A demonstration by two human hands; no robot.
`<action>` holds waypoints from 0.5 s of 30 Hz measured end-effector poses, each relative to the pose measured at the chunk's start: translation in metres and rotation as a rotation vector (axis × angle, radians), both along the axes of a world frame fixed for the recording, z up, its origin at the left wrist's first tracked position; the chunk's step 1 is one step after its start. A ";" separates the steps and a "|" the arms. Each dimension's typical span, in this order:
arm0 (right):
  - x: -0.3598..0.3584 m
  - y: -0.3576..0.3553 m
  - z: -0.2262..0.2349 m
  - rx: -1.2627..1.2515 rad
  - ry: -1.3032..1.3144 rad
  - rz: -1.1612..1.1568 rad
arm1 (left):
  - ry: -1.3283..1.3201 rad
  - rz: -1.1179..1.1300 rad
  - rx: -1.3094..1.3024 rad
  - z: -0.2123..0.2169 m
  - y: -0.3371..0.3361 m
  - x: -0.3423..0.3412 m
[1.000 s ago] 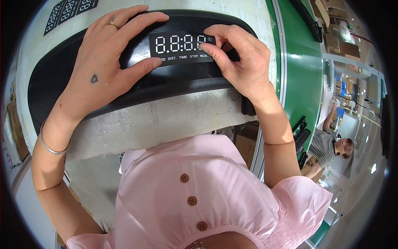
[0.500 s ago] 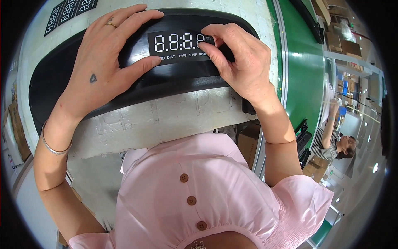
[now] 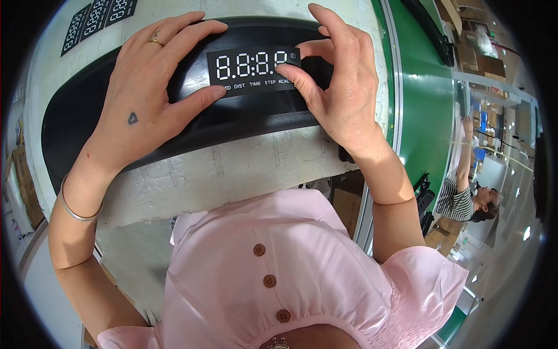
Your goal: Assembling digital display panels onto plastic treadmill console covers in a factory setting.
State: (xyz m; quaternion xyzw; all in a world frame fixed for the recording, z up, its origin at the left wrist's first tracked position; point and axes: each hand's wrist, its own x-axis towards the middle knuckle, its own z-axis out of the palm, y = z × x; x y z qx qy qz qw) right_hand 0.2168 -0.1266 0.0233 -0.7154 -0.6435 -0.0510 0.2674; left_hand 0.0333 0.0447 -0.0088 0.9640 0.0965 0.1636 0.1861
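A long, curved glossy black plastic housing (image 3: 75, 113) lies across the white block in front of me. On its middle sits a rectangular black display sticker (image 3: 247, 65) with white digit segments and small lettering. My left hand (image 3: 139, 104) is spread over the housing's left half, fingers reaching to the far edge and thumb on the sticker's lower left corner. My right hand (image 3: 349, 96) is at the sticker's right end. Its thumb presses near the last digit, another finger is by the upper right corner, and the remaining fingers are raised and apart.
More black display stickers (image 3: 96, 23) lie at the far left on the white foam-like block (image 3: 226, 168). Beyond a metal rail on the right is a green surface (image 3: 427, 110) with black parts on it. A person in a striped top (image 3: 456, 200) is farther right, near cardboard boxes.
My right fingers have lifted and spread, while the thumb stays on the sticker. My left hand keeps nearly the same place. The housing sits slightly lower in view.
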 end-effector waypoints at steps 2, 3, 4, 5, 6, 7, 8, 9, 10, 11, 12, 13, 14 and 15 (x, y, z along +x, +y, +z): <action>0.035 0.016 -0.049 0.358 -0.118 0.216 | 0.006 -0.016 -0.005 0.001 -0.002 -0.002; 0.041 0.029 -0.057 0.715 -0.240 0.450 | 0.001 -0.015 -0.003 0.000 -0.002 -0.003; 0.036 0.017 -0.054 0.716 -0.246 0.452 | -0.004 -0.017 -0.008 0.000 -0.002 -0.003; 0.010 0.006 -0.037 0.427 -0.152 0.228 | 0.000 -0.008 -0.014 -0.001 0.000 -0.007; -0.002 -0.001 -0.027 0.137 -0.066 -0.002 | -0.001 -0.007 -0.012 -0.001 0.000 -0.007; 0.000 -0.002 -0.028 0.139 -0.069 -0.004 | -0.002 -0.007 -0.011 0.000 0.000 -0.006; 0.001 -0.004 -0.032 0.133 -0.052 -0.020 | 0.000 -0.005 -0.011 0.000 -0.001 -0.006; 0.001 -0.004 -0.032 0.126 -0.036 -0.037 | -0.001 -0.005 -0.010 0.000 0.000 -0.006; 0.000 -0.005 -0.026 0.128 -0.038 -0.037 | -0.002 -0.007 -0.011 0.001 0.000 -0.005; -0.005 -0.005 -0.011 0.056 -0.036 -0.054 | -0.004 -0.008 -0.014 0.000 0.000 -0.005; -0.009 -0.005 -0.002 -0.016 -0.034 -0.071 | -0.005 -0.009 -0.013 0.000 -0.001 -0.005; 0.006 0.004 -0.016 -0.016 -0.036 -0.071 | -0.008 -0.010 -0.006 -0.001 -0.001 -0.005; 0.020 0.030 -0.025 0.342 -0.015 0.084 | -0.008 -0.009 0.003 0.000 -0.001 -0.006; 0.024 0.044 -0.025 0.698 0.007 0.240 | -0.007 -0.007 0.005 0.001 -0.001 -0.008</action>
